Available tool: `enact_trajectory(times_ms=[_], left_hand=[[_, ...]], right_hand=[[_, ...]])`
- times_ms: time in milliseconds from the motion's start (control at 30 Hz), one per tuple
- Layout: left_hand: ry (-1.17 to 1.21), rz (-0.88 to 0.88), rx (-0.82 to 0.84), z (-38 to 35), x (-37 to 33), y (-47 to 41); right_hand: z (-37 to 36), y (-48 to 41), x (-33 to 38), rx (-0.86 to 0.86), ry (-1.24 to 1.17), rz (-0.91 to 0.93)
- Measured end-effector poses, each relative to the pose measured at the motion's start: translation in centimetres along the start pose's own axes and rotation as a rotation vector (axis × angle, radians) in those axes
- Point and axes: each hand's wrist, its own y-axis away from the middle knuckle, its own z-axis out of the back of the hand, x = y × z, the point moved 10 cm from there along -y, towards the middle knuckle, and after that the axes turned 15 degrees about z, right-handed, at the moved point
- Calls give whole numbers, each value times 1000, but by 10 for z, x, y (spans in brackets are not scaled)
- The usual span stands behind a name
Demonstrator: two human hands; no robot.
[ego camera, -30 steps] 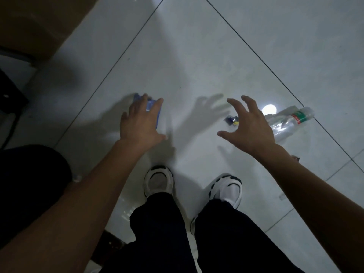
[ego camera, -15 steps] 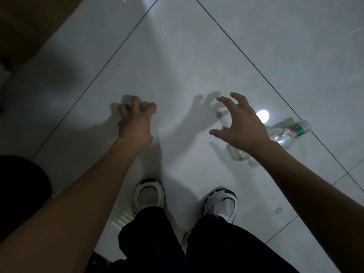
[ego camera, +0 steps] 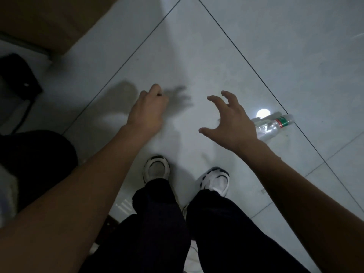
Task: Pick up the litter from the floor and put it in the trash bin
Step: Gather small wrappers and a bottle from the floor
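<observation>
My left hand (ego camera: 148, 112) is closed into a fist low over the white tiled floor (ego camera: 197, 56). Only a dark sliver shows at its fingertips; the blue wrapper it closed over is hidden inside. My right hand (ego camera: 230, 121) hovers open with its fingers spread and curled, holding nothing. Just right of it, a clear plastic bottle (ego camera: 272, 126) with a red and green label lies on its side on the floor. A small scrap (ego camera: 263, 191) lies near my right shoe.
A dark round object (ego camera: 35, 164) sits at the left, beside my left arm. A brown cardboard box (ego camera: 49, 20) fills the top-left corner, with a black furniture part (ego camera: 17, 79) below it. My shoes (ego camera: 156, 169) stand under the hands. A lamp's reflection (ego camera: 263, 113) glares by the bottle.
My left hand curled over the blue wrapper on the floor and closed into a fist; the wrapper no longer shows on the tile. My right hand stayed open near the bottle.
</observation>
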Motion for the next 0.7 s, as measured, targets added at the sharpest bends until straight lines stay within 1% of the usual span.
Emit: enact_trajectory(times_ms=[133,233,433,700], left_hand=[[-7,-13,-8,45,-11,32],[8,17,-25,85,-15,59],[97,-6,-114,159,-25,111],[150,40,-182,229,-27,165]], right_hand=[[38,25,32,30,31,-5],[72,41,58,18,31,12],[136,68,108,1,59,41],[183,97,182,31,106,102]])
